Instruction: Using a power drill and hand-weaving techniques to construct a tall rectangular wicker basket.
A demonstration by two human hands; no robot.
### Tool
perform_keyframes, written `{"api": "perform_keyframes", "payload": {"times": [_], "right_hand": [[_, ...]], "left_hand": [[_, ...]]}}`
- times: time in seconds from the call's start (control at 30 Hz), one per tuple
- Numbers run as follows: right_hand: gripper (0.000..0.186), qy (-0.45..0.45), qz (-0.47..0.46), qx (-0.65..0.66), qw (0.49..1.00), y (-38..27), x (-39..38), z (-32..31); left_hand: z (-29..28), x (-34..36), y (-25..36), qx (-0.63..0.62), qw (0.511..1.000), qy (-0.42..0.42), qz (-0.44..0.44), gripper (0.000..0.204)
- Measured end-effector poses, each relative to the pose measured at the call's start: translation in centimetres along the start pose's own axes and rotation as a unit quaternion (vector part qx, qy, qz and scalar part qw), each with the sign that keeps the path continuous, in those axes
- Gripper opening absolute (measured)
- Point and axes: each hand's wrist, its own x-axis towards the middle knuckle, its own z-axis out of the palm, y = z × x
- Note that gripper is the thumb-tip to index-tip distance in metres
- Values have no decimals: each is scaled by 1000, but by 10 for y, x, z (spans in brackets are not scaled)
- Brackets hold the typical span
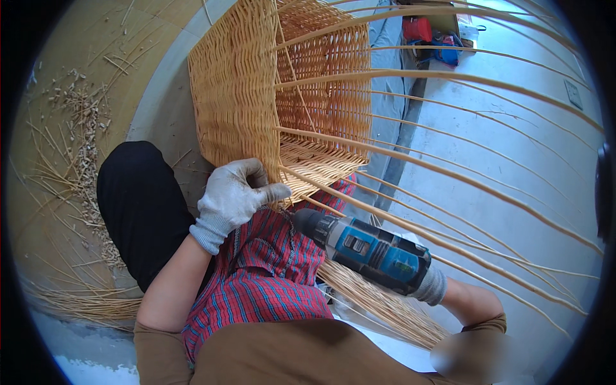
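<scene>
A large woven wicker basket (pixel 234 96) lies on its side in front of me. Its opening faces right, and long bare stakes (pixel 410 154) stick out from its rim. My left hand (pixel 228 199), in a pale work glove, is closed on the near lower corner of the rim, thumb along the edge. Just right of it, a blue and black cordless drill (pixel 372 247) points its chuck (pixel 311 224) toward that same corner. Whether the bit touches the wicker is hard to make out. My gloved right hand (pixel 431 287) holds the drill from behind; the drill's body hides most of its fingers.
Wood chips and cut rod ends (pixel 90 147) litter the floor at left. A bundle of peeled rods (pixel 385 301) lies under the drill, another bundle (pixel 96 305) at lower left. A red checked cloth (pixel 269 289) covers my lap. Red and blue items (pixel 443 51) sit at the far right.
</scene>
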Motion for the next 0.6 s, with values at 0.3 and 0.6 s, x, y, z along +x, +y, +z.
{"api": "perform_keyframes", "payload": {"times": [0.3,0.6], "right_hand": [[40,63,-88,-444,890,-7,17,-8],[38,89,96,-273,953,-47,-9,2]], "left_hand": [[2,-1,-3,43,999,12,16,49],[12,4,-13,163,982,74,51,50]]}}
